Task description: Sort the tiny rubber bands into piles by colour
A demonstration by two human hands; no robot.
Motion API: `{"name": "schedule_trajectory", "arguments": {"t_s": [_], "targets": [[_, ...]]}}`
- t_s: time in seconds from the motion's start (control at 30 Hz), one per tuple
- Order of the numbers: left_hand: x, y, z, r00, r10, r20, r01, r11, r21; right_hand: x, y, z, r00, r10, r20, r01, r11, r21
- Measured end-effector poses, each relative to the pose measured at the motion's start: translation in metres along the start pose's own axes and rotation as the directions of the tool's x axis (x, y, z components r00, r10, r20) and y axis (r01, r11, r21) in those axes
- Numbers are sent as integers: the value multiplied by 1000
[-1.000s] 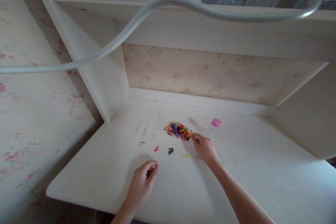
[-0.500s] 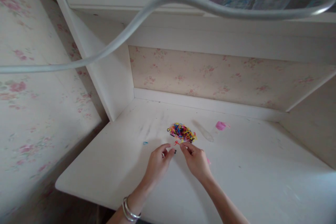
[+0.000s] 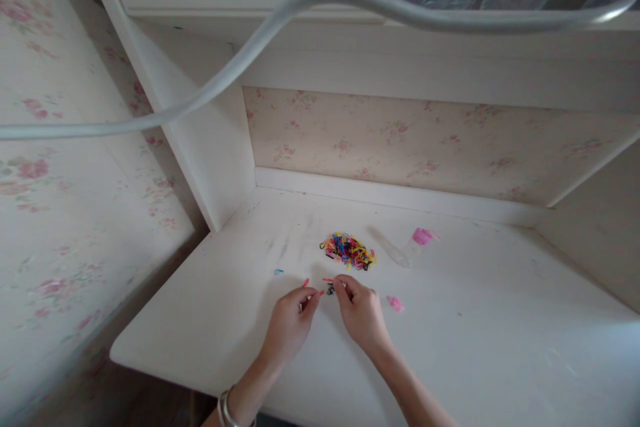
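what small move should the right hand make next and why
Probably lay the red rubber band at the right hand beside the other red piece just beyond the left hand: the blue rubber band and black rubber bands already lie apart by colour, outside the multicoloured pile.

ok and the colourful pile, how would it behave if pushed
The pile would likely spread apart rather than slide as one block, being many small separate pieces. It should be light, since each piece looks thin. Some pieces may drag others along, as they overlap.
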State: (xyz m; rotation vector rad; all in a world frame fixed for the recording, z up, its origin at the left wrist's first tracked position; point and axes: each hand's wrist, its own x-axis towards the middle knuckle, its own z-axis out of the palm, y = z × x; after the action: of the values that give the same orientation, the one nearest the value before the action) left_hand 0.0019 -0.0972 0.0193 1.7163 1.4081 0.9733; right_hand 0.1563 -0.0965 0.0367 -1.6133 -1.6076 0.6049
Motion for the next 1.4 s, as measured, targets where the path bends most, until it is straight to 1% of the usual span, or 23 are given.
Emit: {"name": "schedule_trajectory", "arguments": {"t_s": [0.1,0.2,0.27,0.33,0.43,0.53,0.6,0.7,0.83,0.93,1.07,1.17,1.27,1.4], "targets": [[-6,-11,-7,1000,22,5,-23,994,107,-3,4,2,1000,-5,-13,5,1000,-15],[-7,-17,-17,998,43,-42,-31,963,268,-7,8,3,1000,6,-12,-6,1000,-29],[-4,-15,-23,996,53,-66,-24,924,382,-9,10,5,1000,18,-7,-18,999,-40],[2,-10,-27,996,55,-67,-17,882,471,-12,10,6,1000,21,-8,-21,998,-51],[11,-4,-27,997,58,-48,-23,839,543,-14,9,8,1000,14,-11,-15,997,-81],[18,-3,-24,999,38,-23,-17,807,590,-16,8,8,1000,-4,-8,3,991,-133],[19,-6,-23,1000,17,0,-13,798,602,-17,8,9,1000,-29,-4,28,982,-186],[17,-10,-28,1000,-17,22,1,811,585,-17,6,14,997,-70,9,70,950,-306],[11,-17,-37,998,-63,-12,59,828,557,-13,-2,26,994,-99,47,110,877,-468],[4,-21,-40,997,-76,-17,73,831,551,-7,-11,36,989,-117,95,150,831,-535],[-2,-23,-38,996,-85,-33,89,836,541,2,-17,47,982,-101,163,179,783,-596],[-2,-24,-37,994,-98,-45,107,840,532,6,-17,51,975,-87,205,199,755,-625],[-1,-25,-37,994,-98,-37,103,848,520,5,-15,50,972,-91,215,208,753,-624],[-1,-22,-35,999,-49,12,36,851,524,-3,-11,40,972,-110,207,214,781,-587]]}}
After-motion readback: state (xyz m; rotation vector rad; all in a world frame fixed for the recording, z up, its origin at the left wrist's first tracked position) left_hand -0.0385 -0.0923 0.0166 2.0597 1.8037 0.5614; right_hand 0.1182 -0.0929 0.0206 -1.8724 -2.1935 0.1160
